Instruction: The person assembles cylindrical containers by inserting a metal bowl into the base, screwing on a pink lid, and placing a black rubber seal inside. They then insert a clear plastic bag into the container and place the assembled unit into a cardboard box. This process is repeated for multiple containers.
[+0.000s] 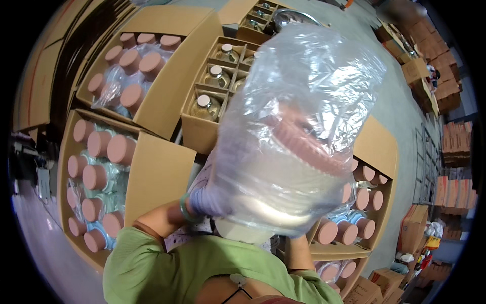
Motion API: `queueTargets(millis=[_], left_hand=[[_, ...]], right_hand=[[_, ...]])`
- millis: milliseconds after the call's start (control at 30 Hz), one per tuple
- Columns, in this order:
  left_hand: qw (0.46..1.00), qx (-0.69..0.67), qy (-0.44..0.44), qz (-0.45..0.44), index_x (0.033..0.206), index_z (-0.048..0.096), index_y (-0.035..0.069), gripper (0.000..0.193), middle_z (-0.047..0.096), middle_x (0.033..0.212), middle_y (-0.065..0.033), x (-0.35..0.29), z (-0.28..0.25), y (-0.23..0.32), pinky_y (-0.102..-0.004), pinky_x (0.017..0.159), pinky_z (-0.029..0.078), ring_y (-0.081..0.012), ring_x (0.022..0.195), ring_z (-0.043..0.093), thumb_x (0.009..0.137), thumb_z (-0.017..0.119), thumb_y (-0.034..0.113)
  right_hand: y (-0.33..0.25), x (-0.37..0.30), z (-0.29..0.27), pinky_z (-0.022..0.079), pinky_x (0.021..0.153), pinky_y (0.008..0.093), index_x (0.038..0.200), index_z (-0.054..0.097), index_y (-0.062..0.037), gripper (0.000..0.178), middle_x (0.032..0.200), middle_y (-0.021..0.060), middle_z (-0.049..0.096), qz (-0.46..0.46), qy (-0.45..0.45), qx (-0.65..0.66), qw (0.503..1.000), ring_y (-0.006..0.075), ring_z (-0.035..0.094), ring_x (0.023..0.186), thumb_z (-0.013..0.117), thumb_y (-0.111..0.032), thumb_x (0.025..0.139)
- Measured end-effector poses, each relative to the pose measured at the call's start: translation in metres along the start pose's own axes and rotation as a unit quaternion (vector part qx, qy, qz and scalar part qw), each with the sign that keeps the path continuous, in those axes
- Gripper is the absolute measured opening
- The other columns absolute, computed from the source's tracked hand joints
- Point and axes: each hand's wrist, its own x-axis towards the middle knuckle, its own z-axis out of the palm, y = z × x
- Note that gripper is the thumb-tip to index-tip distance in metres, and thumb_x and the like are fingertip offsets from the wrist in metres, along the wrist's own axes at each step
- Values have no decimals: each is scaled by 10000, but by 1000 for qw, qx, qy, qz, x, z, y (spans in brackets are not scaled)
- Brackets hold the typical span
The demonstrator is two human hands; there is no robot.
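A big, cloudy clear plastic bag fills the middle of the view, puffed out and blurred in its lower part. Through the film shows a large pale, rounded container with a pinkish ribbed band along its upper side. My left hand, in a light purple glove, is closed at the bag's left side, its fingers partly smeared by motion. The bag hides my right hand; only the right forearm shows below it. A beige rounded surface lies just under the bag, close to my body.
Open cartons of pink-capped bottles stand at left, upper left and right. Ahead, a divided carton holds glass jars with pale lids. A round metal item sits behind the bag. Stacked boxes line the far right.
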Motion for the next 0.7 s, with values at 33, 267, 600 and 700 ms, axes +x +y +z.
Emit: queueTargets(millis=[33,267,600,700], left_hand=[[997,-64,43,-31,1341,467,-41,640,560,1286,-155,2,7,-3,-363,1048,413,-249,1177,521,802,733,176],[954,-286,-29,-89,1392,429,-18,789,544,1345,-122,19,-14,-49,-370,1054,440,-197,1203,530,776,835,260],[985,-30,-154,-76,932,670,-28,462,638,802,-185,31,-42,-17,-367,762,458,-207,739,533,947,613,431],[982,-186,-24,-1,1197,606,-35,508,666,1098,-167,0,-36,-8,-358,960,442,-201,990,573,944,627,405]], right_hand=[[5,4,1,431,1059,435,1425,405,-14,546,1395,161,497,-1,-17,13,1000,291,516,1231,418,-379,1020],[-7,53,19,411,1077,456,1440,381,-23,592,1418,166,471,-21,-108,87,990,317,493,1254,399,-442,1022],[-43,65,65,374,1096,430,1457,341,1,618,1444,167,438,-46,-34,-40,998,319,460,1280,456,-392,995],[-41,47,72,363,1101,423,1462,330,8,629,1452,167,429,-34,-25,-61,997,319,450,1288,473,-377,987]])
